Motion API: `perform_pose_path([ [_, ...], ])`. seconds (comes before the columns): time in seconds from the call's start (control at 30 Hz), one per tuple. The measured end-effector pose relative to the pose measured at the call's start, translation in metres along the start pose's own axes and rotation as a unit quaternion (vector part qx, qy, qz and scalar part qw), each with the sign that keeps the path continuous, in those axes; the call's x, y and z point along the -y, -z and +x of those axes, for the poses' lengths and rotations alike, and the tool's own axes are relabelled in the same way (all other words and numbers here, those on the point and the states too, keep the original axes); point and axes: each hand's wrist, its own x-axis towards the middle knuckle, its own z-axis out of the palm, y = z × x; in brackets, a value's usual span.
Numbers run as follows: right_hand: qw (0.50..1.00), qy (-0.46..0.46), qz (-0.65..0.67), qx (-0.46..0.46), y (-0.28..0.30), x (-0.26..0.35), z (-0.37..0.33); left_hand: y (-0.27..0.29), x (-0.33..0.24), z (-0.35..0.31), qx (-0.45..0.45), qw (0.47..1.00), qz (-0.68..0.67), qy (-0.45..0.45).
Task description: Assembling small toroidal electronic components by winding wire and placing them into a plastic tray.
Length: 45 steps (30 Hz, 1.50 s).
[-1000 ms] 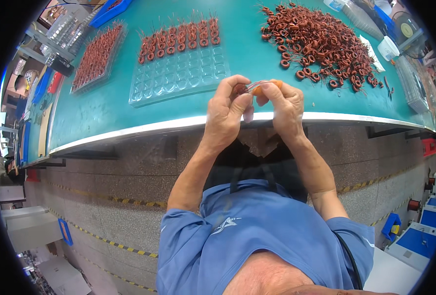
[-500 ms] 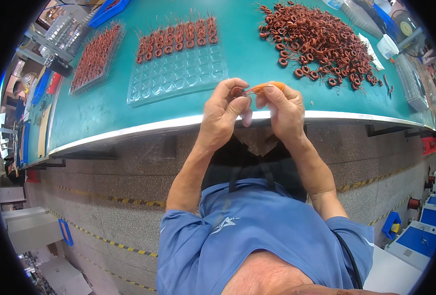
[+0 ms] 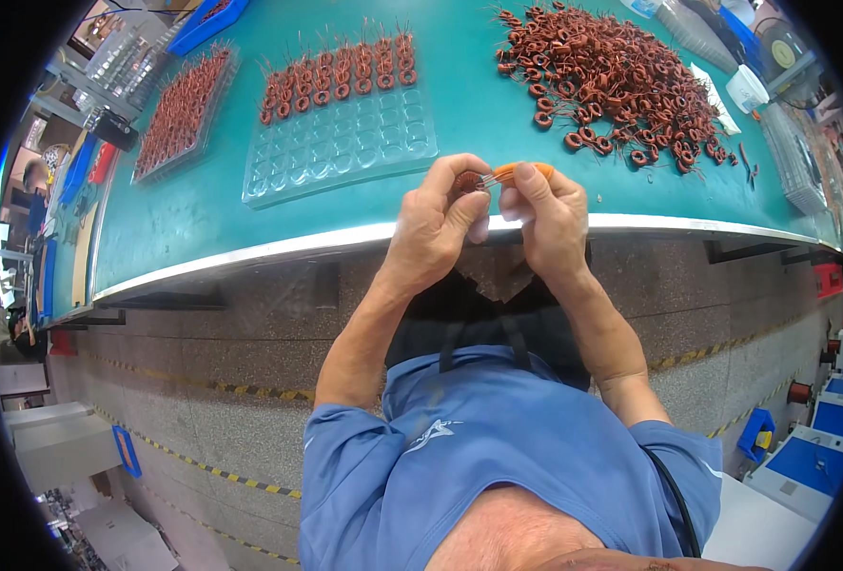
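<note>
Above the table's near edge, my left hand point(image 3: 426, 228) pinches a copper-wound toroid coil point(image 3: 465, 181) between thumb and fingers. Facing it, my right hand point(image 3: 555, 214) is closed on an orange-handled tool point(image 3: 505, 172) with thin metal tips. Those tips meet the coil's wire leads, though the exact contact is too small to make out. Beyond my hands lies a clear plastic tray point(image 3: 331, 164) with round pockets; its far rows hold upright coils point(image 3: 341, 78), leads pointing up, and its nearer rows hold none.
A large loose pile of coils point(image 3: 612, 81) covers the right back of the green table point(image 3: 479, 95). At left stands another clear tray point(image 3: 148, 174) full of coils, with a blue bin point(image 3: 203, 27) behind it. A white cup point(image 3: 747, 90) and stacked clear trays point(image 3: 802, 167) are at far right.
The orange tool has turned slightly and its metal tips now sit closer to the coil. Both hands have otherwise stayed nearly in place.
</note>
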Motion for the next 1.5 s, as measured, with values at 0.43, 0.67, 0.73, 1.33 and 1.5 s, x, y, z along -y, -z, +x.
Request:
perform_pose_path([
  [0.43,0.945,0.209,-0.252,0.028,0.016,0.007,0.009,0.009,0.005,-0.004,0.05,0.99,-0.126,0.049],
  [0.67,0.88,0.2,-0.423,0.085,0.026,0.012,0.001,0.022,0.01,-0.001,0.122,0.982,-0.094,0.11],
  [0.73,0.927,0.098,-0.353,0.079,0.026,0.011,0.001,0.016,0.011,-0.003,0.11,0.986,-0.085,0.092],
  [1.33,0.988,-0.112,-0.088,0.063,0.018,0.011,-0.002,0.008,0.001,0.002,0.093,0.979,0.177,-0.032],
  [1.5,0.984,-0.153,-0.03,0.082,0.017,0.015,0.003,0.02,-0.024,0.01,0.159,0.957,0.236,-0.052],
])
